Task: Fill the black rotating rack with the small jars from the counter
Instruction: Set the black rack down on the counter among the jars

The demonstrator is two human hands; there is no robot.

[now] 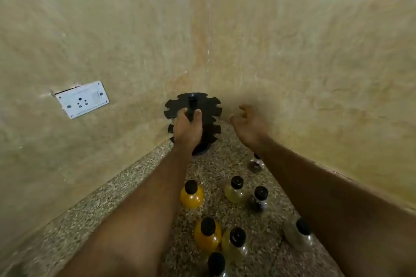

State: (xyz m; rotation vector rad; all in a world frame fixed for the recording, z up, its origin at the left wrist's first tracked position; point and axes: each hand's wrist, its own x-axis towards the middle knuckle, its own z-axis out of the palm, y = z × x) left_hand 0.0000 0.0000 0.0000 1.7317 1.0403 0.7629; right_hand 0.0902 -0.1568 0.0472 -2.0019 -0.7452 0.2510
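Observation:
The black rotating rack stands in the far corner of the speckled counter, its notched tiers holding no jars. My left hand grips the rack's central post. To the right of the rack, my right hand hovers with fingers apart and nothing in it. Several small black-capped jars stand on the counter nearer to me: an orange-filled jar, a pale yellow jar, a dark jar, and another orange jar. One more jar is partly hidden by my right forearm.
Beige marble walls meet in the corner right behind the rack. A white socket plate sits on the left wall. More jars stand near the bottom edge, one of them against my right arm.

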